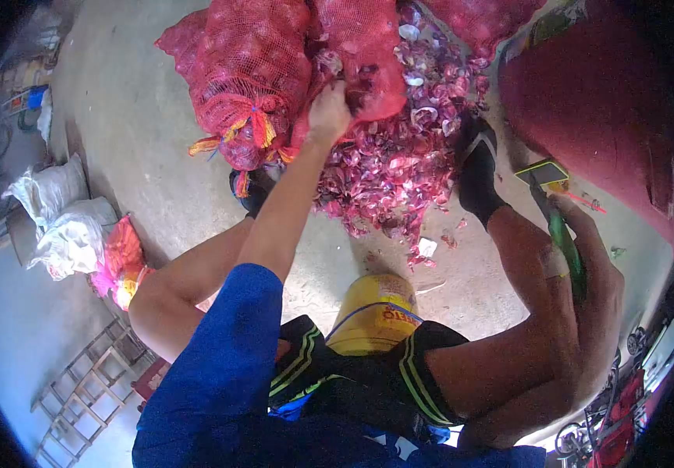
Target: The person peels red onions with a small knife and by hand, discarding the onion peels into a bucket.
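Note:
My left hand (329,115) reaches to the mouth of a red mesh bag (364,47) that holds onions. Its fingers are mostly hidden there, so I cannot see what they grip. Beside it stands a full red mesh bag of onions (255,54), tied with orange and yellow strips. Under and around the bags spreads a heap of purple onion skins (387,171). At the right, my right hand (590,253) is closed around the green handle of a knife (568,251), whose blade points up and away from me.
A yellow bucket (376,308) is between my legs. Near my right foot lies a dark flat rectangle with a yellow edge (541,171). A large maroon surface (590,117) fills the right side. White sacks (71,218) and a wooden ladder-like frame (91,390) are at the left.

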`<act>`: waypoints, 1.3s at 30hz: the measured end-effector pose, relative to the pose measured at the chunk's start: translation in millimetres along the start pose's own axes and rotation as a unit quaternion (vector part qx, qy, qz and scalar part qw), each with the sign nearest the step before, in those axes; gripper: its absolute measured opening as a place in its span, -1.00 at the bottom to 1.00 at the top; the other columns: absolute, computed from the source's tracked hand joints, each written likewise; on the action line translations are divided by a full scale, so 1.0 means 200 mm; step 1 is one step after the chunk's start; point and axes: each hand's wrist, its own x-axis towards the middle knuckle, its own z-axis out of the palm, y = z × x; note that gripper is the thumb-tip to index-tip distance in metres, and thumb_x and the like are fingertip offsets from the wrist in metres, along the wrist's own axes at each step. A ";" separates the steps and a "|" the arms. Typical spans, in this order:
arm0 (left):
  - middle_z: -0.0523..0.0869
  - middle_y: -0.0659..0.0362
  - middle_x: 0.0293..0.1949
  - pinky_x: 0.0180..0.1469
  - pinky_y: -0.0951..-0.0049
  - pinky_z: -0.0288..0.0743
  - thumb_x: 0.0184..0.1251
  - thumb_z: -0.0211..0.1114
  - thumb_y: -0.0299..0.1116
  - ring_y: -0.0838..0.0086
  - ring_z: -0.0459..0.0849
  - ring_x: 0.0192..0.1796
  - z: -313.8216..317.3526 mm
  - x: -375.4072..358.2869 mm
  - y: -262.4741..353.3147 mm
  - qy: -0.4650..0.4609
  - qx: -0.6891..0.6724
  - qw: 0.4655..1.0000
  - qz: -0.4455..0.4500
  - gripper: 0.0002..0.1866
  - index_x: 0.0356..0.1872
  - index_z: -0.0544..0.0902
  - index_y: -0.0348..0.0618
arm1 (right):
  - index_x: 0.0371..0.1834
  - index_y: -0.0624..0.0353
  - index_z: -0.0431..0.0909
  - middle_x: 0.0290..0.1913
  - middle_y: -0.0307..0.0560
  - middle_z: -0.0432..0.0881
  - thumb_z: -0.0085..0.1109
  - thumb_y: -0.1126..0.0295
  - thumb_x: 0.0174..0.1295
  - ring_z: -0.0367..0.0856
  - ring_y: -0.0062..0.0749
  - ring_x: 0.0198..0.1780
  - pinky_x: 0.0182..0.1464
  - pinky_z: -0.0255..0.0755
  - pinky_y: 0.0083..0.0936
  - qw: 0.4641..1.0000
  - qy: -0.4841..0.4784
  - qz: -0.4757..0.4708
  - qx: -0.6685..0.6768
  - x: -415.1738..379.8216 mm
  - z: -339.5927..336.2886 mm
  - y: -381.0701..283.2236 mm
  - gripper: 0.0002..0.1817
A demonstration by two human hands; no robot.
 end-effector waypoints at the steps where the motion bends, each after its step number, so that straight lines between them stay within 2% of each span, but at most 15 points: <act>1: 0.68 -0.18 0.26 0.34 -0.01 0.60 0.47 0.32 -0.26 -0.11 0.69 0.30 -0.02 -0.01 -0.05 -0.030 0.090 0.995 0.009 -0.44 0.45 0.53 -0.13 | 0.45 0.25 0.55 0.13 0.25 0.76 0.21 -0.09 0.52 0.72 -0.17 0.25 0.40 0.41 -0.31 1.000 -0.004 -0.012 0.005 0.00 0.00 0.00 -0.32; 5: 0.60 -0.21 0.33 0.26 -0.01 0.66 0.33 0.52 -0.13 -0.11 0.70 0.29 0.01 -0.03 -0.09 -0.077 0.231 0.970 0.020 -0.14 0.59 0.34 -0.11 | 0.45 0.26 0.55 0.11 0.29 0.76 0.21 -0.08 0.52 0.74 -0.13 0.22 0.38 0.44 -0.28 1.000 0.006 0.016 -0.010 -0.01 0.02 -0.03 -0.32; 7: 0.63 -0.20 0.30 0.24 0.01 0.68 0.26 0.58 -0.11 -0.07 0.72 0.27 0.02 -0.02 -0.07 -0.087 0.238 0.967 -0.002 -0.11 0.57 0.36 -0.13 | 0.34 0.33 0.58 -0.07 0.30 0.82 0.19 0.31 0.55 0.88 0.07 0.03 0.12 0.63 -0.25 0.994 0.025 -0.103 -0.040 -0.01 0.04 0.00 -0.58; 12: 0.69 -0.19 0.21 0.15 0.00 0.73 0.17 0.66 -0.15 -0.05 0.77 0.20 -0.08 -0.06 0.04 -0.129 0.219 0.967 -0.029 -0.12 0.49 0.44 -0.18 | 0.33 0.31 0.58 -0.09 0.31 0.81 0.23 0.36 0.51 0.87 0.16 -0.01 0.05 0.64 -0.23 0.988 0.041 -0.151 -0.011 -0.02 0.04 0.05 -0.59; 14: 0.74 -0.09 0.17 0.11 0.08 0.77 0.29 0.61 -0.31 0.07 0.81 0.15 -0.24 -0.12 0.21 -0.029 0.002 0.999 0.025 -0.31 0.39 0.50 -0.23 | 0.34 0.31 0.58 -0.11 0.34 0.80 0.24 0.36 0.50 0.86 0.18 -0.05 0.01 0.64 -0.20 0.981 0.053 -0.185 0.017 -0.03 0.03 0.03 -0.58; 15: 0.74 -0.09 0.17 0.11 0.08 0.77 0.29 0.61 -0.31 0.07 0.81 0.15 -0.29 -0.15 0.28 -0.023 0.004 0.999 0.031 -0.31 0.39 0.50 -0.23 | 0.34 0.31 0.57 -0.13 0.34 0.78 0.24 0.36 0.49 0.84 0.20 -0.10 -0.03 0.61 -0.15 0.989 0.035 -0.141 0.030 -0.05 0.03 0.01 -0.58; 16: 0.72 -0.03 0.21 0.15 0.13 0.76 0.37 0.54 -0.39 0.16 0.79 0.17 -0.34 -0.18 0.36 0.002 -0.230 0.973 0.023 -0.41 0.37 0.51 -0.23 | 0.33 0.31 0.57 -0.16 0.34 0.76 0.25 0.36 0.49 0.82 0.22 -0.14 -0.07 0.59 -0.10 0.994 0.017 -0.098 0.042 -0.06 0.02 -0.01 -0.58; 17: 0.71 0.03 0.25 0.18 0.18 0.76 0.45 0.47 -0.48 0.24 0.78 0.20 -0.40 -0.20 0.43 0.024 -0.451 0.892 0.017 -0.50 0.34 0.53 -0.24 | 0.33 0.31 0.57 -0.16 0.34 0.76 0.25 0.36 0.49 0.82 0.22 -0.14 -0.07 0.59 -0.10 0.993 0.027 -0.106 0.044 -0.07 0.02 -0.01 -0.58; 19: 0.72 0.10 0.21 0.28 0.28 0.67 0.41 0.50 -0.52 0.37 0.73 0.21 -0.66 -0.29 0.62 0.039 -0.529 0.848 0.013 -0.51 0.31 0.56 -0.21 | 0.32 0.29 0.57 -0.17 0.32 0.74 0.26 0.35 0.49 0.75 0.29 -0.17 -0.11 0.52 0.00 0.966 0.076 -0.249 -0.004 -0.07 0.06 0.02 -0.59; 20: 0.73 0.17 0.17 0.37 0.37 0.58 0.37 0.53 -0.57 0.49 0.69 0.23 -0.79 -0.34 0.71 0.047 -0.604 0.796 -0.001 -0.50 0.29 0.59 -0.17 | 0.32 0.29 0.57 -0.17 0.32 0.74 0.26 0.35 0.49 0.75 0.29 -0.17 -0.11 0.52 0.00 0.963 0.082 -0.258 -0.001 -0.07 0.08 0.00 -0.59; 23: 0.71 0.17 0.20 0.40 0.38 0.54 0.39 0.49 -0.63 0.49 0.65 0.32 -1.09 -0.47 0.85 0.049 -0.652 0.755 0.050 -0.47 0.34 0.58 -0.17 | 0.29 0.27 0.58 -0.16 0.28 0.74 0.25 0.33 0.50 0.72 0.33 -0.13 -0.09 0.52 0.05 0.957 0.078 -0.277 -0.030 -0.11 0.15 -0.09 -0.61; 25: 0.69 0.15 0.22 0.42 0.35 0.56 0.33 0.50 -0.68 0.46 0.66 0.32 -1.31 -0.61 0.97 0.065 -0.618 0.780 0.074 -0.39 0.39 0.56 -0.15 | 0.34 0.23 0.56 -0.18 0.30 0.73 0.25 0.30 0.51 0.71 0.34 -0.13 -0.09 0.52 0.08 0.927 0.090 -0.365 -0.016 -0.15 0.23 -0.16 -0.58; 28: 0.68 0.12 0.25 0.47 0.30 0.59 0.12 0.60 -0.77 0.40 0.65 0.35 -1.57 -0.79 1.04 0.087 -0.594 0.793 0.104 -0.20 0.44 0.52 -0.20 | 0.42 0.18 0.52 -0.22 0.29 0.72 0.25 0.31 0.49 0.72 0.32 -0.14 -0.09 0.52 0.08 0.920 0.093 -0.380 0.022 -0.22 0.30 -0.28 -0.53; 34: 0.71 0.10 0.26 0.40 0.35 0.65 0.04 0.67 -0.73 0.41 0.71 0.29 -1.78 -1.00 0.93 0.100 -0.557 0.809 0.159 -0.18 0.41 0.54 -0.27 | 0.61 0.10 0.33 -0.29 0.26 0.72 0.26 0.38 0.44 0.73 0.29 -0.20 -0.14 0.52 0.08 0.851 0.088 -0.515 0.055 -0.27 0.41 -0.41 -0.33; 39: 0.71 0.10 0.25 0.34 0.36 0.67 0.01 0.71 -0.70 0.44 0.72 0.27 -1.79 -1.09 0.86 0.143 -0.512 0.832 0.158 -0.22 0.34 0.59 -0.26 | 0.67 0.10 0.25 -0.29 0.25 0.72 0.29 0.37 0.41 0.73 0.28 -0.24 -0.16 0.52 0.10 0.844 0.102 -0.526 0.031 -0.26 0.53 -0.44 -0.24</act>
